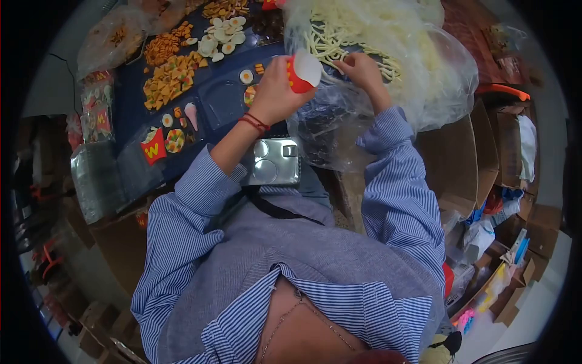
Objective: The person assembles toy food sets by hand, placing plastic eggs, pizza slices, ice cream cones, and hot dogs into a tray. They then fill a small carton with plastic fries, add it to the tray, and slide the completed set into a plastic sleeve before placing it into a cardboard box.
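Left hand [274, 91] clamps one red carton [301, 73]; right hand [362, 70] pinches pale strips [345, 36] from one bag [436, 73].

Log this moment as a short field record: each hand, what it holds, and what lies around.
left hand: holds a small red-and-white carton, open end up
right hand: reaching into the clear plastic bag, fingers at the pale yellow sticks
blue tray: toy food pieces in compartments
orange pieces: piled on the tray
surroundings: cardboard boxes on the right
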Available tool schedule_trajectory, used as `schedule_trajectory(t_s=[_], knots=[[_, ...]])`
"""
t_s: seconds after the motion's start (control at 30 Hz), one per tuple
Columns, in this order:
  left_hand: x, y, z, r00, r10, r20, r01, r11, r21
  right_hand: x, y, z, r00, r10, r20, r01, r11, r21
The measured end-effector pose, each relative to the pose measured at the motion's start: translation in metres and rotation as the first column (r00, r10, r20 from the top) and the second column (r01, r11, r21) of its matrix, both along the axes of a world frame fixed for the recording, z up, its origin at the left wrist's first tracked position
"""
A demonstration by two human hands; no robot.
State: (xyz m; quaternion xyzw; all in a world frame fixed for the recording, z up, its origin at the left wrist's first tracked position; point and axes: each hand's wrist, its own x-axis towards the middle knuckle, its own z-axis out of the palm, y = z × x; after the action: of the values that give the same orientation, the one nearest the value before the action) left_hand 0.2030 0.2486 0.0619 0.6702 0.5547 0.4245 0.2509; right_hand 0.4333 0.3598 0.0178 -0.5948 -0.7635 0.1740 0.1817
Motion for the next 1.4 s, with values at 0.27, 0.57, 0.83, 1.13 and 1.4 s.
schedule_trajectory(t_s=[0.27, 0.57, 0.83, 1.13, 1.4], knots=[[-0.002, -0.026, 0.009, 0.961, -0.250, -0.120, 0.237, 0.965, -0.113, 0.046, 0.002, 0.003, 0.957, -0.034, -0.290, -0.046, 0.963, -0.264], [0.019, -0.039, 0.013, 0.926, -0.372, -0.063, 0.355, 0.916, -0.189, 0.049, 0.022, 0.012, 0.978, 0.166, 0.123, -0.095, 0.891, -0.444], [0.002, -0.039, 0.017, 0.939, -0.343, -0.040, 0.324, 0.916, -0.236, 0.045, -0.010, 0.027, 0.895, 0.054, 0.443, 0.054, 0.972, -0.228], [0.007, -0.029, 0.018, 0.953, -0.296, -0.064, 0.279, 0.940, -0.197, 0.063, -0.008, 0.057, 0.935, 0.021, 0.354, 0.038, 0.987, -0.159], [0.012, -0.039, 0.017, 0.929, -0.368, -0.026, 0.362, 0.922, -0.136, 0.024, 0.019, -0.029, 0.974, 0.133, 0.185, -0.174, 0.958, 0.226]])
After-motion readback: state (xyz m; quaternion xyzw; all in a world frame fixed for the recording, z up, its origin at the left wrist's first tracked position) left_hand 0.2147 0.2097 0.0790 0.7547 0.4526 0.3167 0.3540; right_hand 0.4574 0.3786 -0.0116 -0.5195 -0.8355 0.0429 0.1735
